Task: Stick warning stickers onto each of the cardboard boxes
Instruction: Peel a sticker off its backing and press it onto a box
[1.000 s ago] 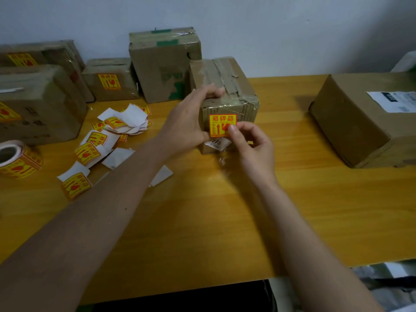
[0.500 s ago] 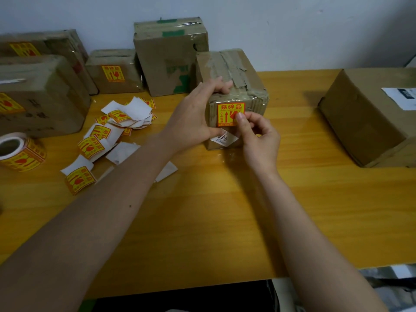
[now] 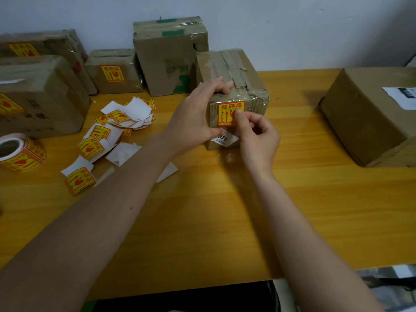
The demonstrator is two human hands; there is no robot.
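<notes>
A small taped cardboard box (image 3: 245, 77) stands mid-table. On its near face sits a yellow-and-red warning sticker (image 3: 226, 113). My left hand (image 3: 193, 122) grips the box's left side, fingers curled over the top edge and thumb under the sticker. My right hand (image 3: 256, 134) presses its index fingertip on the sticker's right part, the other fingers curled. A sticker roll (image 3: 21, 153) lies at the far left. Loose stickers and white backing papers (image 3: 105, 138) are scattered left of my left arm.
Several boxes stand along the back left, three of them with warning stickers: (image 3: 113, 72), (image 3: 33, 95), (image 3: 42, 45). A taller box with green tape (image 3: 168, 55) shows no sticker. A large box with a white label (image 3: 369, 113) sits at the right. The wooden table (image 3: 225, 210) extends toward me.
My right index finger has slid rightward and down across the sticker, which now lies flat on the box face. My left hand keeps its hold on the box.
</notes>
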